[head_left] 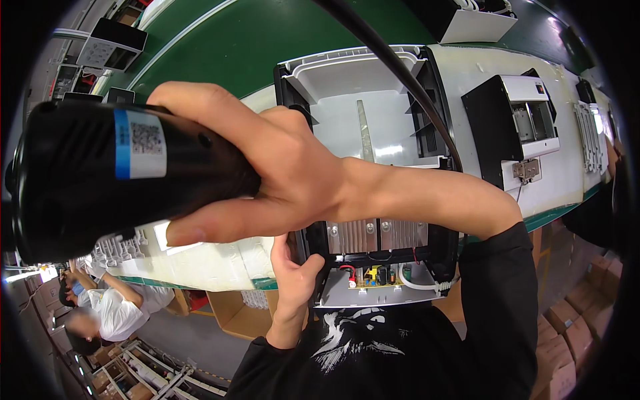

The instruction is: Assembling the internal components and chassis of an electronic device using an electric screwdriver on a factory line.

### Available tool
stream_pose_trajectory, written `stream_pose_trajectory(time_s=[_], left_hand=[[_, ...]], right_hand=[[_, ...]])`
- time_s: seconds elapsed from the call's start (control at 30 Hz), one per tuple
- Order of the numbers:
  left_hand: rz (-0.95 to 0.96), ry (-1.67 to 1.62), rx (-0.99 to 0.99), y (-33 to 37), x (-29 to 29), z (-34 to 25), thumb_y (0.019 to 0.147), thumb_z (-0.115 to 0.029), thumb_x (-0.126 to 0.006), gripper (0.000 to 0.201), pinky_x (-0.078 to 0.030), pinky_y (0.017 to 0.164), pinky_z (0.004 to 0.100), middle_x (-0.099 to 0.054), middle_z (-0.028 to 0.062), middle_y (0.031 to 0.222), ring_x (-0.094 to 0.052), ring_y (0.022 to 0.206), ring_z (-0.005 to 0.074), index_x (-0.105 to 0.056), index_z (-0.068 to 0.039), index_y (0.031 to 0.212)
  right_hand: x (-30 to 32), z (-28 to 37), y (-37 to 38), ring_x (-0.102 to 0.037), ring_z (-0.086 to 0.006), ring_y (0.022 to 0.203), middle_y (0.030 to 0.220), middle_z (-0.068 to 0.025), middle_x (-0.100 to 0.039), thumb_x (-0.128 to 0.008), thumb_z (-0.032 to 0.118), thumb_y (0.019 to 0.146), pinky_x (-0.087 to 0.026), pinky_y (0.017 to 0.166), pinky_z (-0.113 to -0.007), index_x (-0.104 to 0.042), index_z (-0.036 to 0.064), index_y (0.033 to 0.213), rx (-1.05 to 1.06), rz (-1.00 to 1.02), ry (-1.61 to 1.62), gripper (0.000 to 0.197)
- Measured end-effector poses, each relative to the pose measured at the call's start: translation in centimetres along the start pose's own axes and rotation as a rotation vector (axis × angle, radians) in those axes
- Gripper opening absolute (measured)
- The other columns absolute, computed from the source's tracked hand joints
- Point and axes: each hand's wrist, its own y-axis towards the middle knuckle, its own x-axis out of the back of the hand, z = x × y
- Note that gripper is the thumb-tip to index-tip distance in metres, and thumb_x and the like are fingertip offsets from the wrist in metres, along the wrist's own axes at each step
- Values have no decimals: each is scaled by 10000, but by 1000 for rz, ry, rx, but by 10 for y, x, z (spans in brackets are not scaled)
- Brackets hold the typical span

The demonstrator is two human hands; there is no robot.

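Note:
My right hand (287, 163) is wrapped around a bulky black handheld power tool (73, 177) with a blue-and-white label, raised close to the camera on the left. Its tip is hidden, so its exact kind does not show. My right forearm crosses over an opened appliance housing (440, 87) with black sides and a white interior. At the near left side of this housing, my left hand (297, 280) grips the wall, thumb on top. Inside lie ribbed metal heat sinks (350, 237) and, closest to me, a circuit board (377, 277) with red and white wires. My forearm covers the housing's middle.
A thick black cable (393, 57) slants across the housing. To the right stands a black-and-white appliance (510, 120); metal parts (590, 137) lie beyond it. More metal parts (120, 250) are on the left. A person in white (127, 310) works at lower left. Cardboard boxes (567, 320) are stacked at right.

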Motion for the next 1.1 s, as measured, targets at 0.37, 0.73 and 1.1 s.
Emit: stream_pose_trajectory(time_s=[0.37,0.73,1.1], left_hand=[[-39,-2,51,-1,-1,-3,572,151,-466,588,-302,1006,276,-534,109,1140,-479,1142,215,-488,71,1154],[19,38,15,2,1,-3,520,129,-418,778,-330,939,208,-476,91,1219,-457,1135,170,-367,94,1296],[103,89,1,10,6,4,601,101,-461,856,-311,1012,261,-418,136,1328,-420,1220,196,-209,60,1418]], right_hand=[[-1,-4,-6,-561,-266,417,701,-188,-625,-727,454,749,-421,398,-330,-455,-18,1132,-26,27,-10,665],[-2,-5,-8,-601,-273,484,729,-166,-636,-741,421,746,-456,442,-326,-468,-7,1116,-50,86,15,628],[7,27,28,-556,-114,578,725,-71,-591,-658,235,846,-447,530,-226,-417,-29,1217,-264,64,42,515]])
